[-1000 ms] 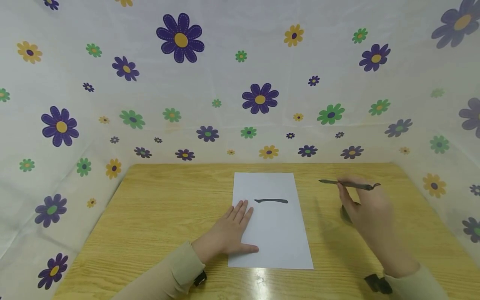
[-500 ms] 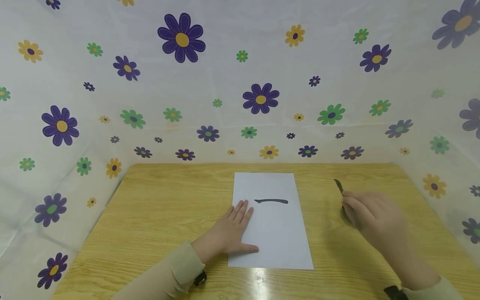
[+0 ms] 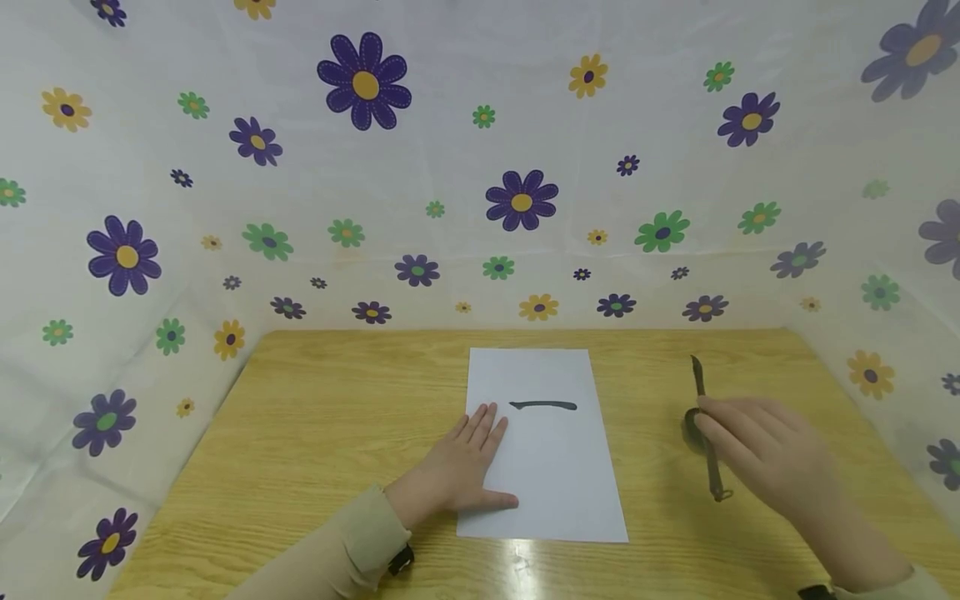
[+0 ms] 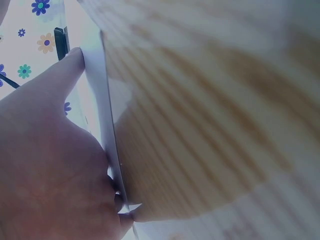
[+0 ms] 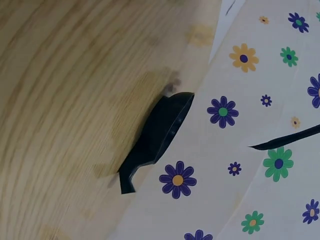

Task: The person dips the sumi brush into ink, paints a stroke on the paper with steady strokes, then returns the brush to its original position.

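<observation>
A white sheet (image 3: 551, 467) lies on the table, bearing one dark horizontal stroke (image 3: 543, 405). My left hand (image 3: 461, 471) rests spread over its left edge, fingers straight and thumb out; the left wrist view shows that hand (image 4: 45, 150) close up beside the sheet's edge. To the right of the sheet, my right hand (image 3: 780, 458) pinches a dark brush (image 3: 714, 475) midway, its pointed tip toward the far side. Partly behind brush and fingers is a small dark dish (image 3: 692, 429). In the right wrist view the dish (image 5: 162, 127) stands on the table, and the brush's tip end (image 5: 285, 141) shows without the hand.
Flower-printed white cloth (image 3: 450, 150) rises behind the wooden table (image 3: 322, 417) and along both sides. Light reflects off the table in front of the sheet.
The brush has swung from nearly level, tip leftward, to tip pointing away. My right hand has shifted right and nearer, showing more of the dish. My left hand stays on the sheet.
</observation>
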The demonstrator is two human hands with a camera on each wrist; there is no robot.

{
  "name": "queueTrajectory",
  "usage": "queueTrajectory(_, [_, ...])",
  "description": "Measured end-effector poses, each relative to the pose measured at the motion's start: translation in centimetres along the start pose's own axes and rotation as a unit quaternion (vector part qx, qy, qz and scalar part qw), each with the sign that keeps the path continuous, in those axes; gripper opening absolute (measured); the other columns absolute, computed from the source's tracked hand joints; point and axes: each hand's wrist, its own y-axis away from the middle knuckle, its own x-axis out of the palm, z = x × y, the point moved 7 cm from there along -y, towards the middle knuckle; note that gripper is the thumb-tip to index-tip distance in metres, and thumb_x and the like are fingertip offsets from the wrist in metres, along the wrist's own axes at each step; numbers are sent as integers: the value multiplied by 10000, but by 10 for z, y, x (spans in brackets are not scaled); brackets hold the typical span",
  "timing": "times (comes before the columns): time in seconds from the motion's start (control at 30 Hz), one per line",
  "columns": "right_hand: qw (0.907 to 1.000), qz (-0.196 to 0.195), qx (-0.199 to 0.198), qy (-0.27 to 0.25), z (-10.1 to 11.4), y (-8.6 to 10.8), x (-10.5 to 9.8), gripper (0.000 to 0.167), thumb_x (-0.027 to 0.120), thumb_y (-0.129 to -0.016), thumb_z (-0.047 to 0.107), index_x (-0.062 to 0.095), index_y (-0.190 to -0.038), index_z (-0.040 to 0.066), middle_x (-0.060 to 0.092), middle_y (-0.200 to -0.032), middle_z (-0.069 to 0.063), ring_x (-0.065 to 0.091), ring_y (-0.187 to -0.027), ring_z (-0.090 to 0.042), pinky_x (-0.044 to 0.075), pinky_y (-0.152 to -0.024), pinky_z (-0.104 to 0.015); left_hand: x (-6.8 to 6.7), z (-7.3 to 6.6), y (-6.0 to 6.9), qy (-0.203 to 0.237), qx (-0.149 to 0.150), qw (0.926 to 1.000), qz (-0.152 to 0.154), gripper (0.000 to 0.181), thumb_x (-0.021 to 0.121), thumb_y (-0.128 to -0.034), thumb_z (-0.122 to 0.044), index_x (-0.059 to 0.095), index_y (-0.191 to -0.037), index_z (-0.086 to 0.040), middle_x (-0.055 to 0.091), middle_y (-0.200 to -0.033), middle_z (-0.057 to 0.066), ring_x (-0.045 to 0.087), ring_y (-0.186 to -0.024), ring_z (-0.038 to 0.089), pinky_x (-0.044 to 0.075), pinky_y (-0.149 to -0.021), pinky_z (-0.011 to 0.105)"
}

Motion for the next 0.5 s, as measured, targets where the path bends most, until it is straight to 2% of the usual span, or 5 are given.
queueTrajectory(0.17, [9994, 250, -206, 109, 1, 9, 0, 298, 380, -1108, -78, 673, -1085, -25, 762, -986, -222, 699, -756, -338, 511, -742, -448, 0, 0, 1, 7, -3, 10000, 12, 1138, 531, -944, -812, 126, -1714, -77, 15, -1796, 168, 56, -1682, 311, 158, -1369, 461])
queueTrajectory(0.33, [9978, 522, -364, 208, 3, 15, -1, 329, 354, -1095, -110, 669, -1049, -27, 763, -998, -231, 710, -787, -347, 526, -750, -456, -1, 0, 1, -26, -10, 10000, -4, 1140, 529, -941, -817, 130, -1714, -80, 18, -1797, 164, 58, -1683, 307, 160, -1369, 458])
queueTrajectory(0.5, [9970, 529, -528, 206, 4, 19, -4, 319, 362, -1091, -101, 666, -1028, -28, 758, -993, -236, 707, -773, -349, 541, -695, -463, -1, 0, 1, -28, 1, 10000, -28, 1142, 534, -939, -816, 138, -1712, -74, 26, -1797, 169, 66, -1682, 310, 166, -1368, 461])
